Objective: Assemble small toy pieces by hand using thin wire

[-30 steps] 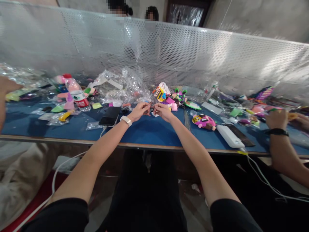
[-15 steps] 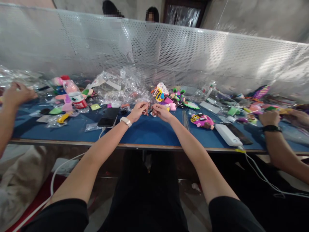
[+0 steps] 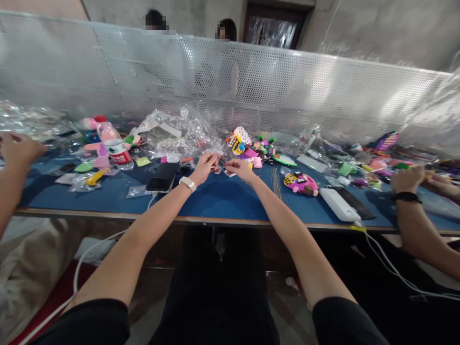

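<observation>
Side by side over the blue table [image 3: 223, 203], my two hands meet near the middle. My left hand [image 3: 205, 167], below a white wristband [image 3: 187, 184], has its fingers pinched together; what they hold is too small to make out. My right hand [image 3: 241, 169] is closed in a pinch too, with a small whitish scrap [image 3: 230, 174] by its fingertips. A narrow gap parts the fingertips. Just beyond my right hand lie colourful clay figures [image 3: 237, 143] and pink clay pieces [image 3: 256, 160]. A pink clay figure with yellow stripes [image 3: 301, 183] rests to the right.
A black phone [image 3: 162, 177] on a cable lies left of my hands, near a bottle with a red label [image 3: 117, 151]. Clear plastic wrappers [image 3: 179, 132] pile up behind. A white power bank [image 3: 339, 203] sits right. Co-workers' hands [image 3: 408, 179] work at both sides, before a perforated metal screen [image 3: 287, 86].
My fingertips have drawn slightly apart, and the whitish scrap by my right hand shows more. The co-worker's hand at the far left has shifted left. The view has tilted slightly upward.
</observation>
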Available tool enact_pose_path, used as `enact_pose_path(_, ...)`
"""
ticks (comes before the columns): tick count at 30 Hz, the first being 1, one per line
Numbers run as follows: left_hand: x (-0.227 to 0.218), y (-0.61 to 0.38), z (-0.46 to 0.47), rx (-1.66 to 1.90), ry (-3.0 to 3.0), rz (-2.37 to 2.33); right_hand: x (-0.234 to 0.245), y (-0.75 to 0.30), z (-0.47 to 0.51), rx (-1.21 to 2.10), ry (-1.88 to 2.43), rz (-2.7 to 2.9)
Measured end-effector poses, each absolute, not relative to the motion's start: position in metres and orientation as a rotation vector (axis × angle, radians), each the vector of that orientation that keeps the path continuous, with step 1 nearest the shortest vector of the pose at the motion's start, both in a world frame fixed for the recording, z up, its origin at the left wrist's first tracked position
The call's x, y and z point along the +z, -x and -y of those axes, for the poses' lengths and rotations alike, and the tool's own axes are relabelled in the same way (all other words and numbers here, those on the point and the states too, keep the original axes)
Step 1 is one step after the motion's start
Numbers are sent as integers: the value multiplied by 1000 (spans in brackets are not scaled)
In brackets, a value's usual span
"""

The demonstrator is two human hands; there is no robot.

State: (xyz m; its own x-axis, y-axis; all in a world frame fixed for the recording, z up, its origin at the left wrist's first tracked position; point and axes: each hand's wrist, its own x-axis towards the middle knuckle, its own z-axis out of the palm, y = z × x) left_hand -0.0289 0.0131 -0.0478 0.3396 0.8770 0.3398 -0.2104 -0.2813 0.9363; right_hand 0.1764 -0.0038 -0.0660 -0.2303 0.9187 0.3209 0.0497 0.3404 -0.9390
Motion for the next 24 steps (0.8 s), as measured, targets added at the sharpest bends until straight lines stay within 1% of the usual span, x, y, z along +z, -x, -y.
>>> enact_pose_path(7, -51, 30, -17, 1274, -1684, -642, -65, -174, 6, 1051, 932, 1609)
enact_pose_path(13, -52, 31, -15, 1216, -1935, -609, -66, -173, 4, 973, 937, 1640)
enact_pose_path(16, -52, 31, -12, 1144, -2122, -677, -66, -174, 3, 879, 943, 1686)
enact_pose_path(20, -55, 32, -10, 1136, -2382, -823, -65, -175, 5, 702, 979, 1785)
enact_pose_path(24, -60, 31, -14, 1051, -2474, -890, -62, -174, 10, 482, 1024, 1867)
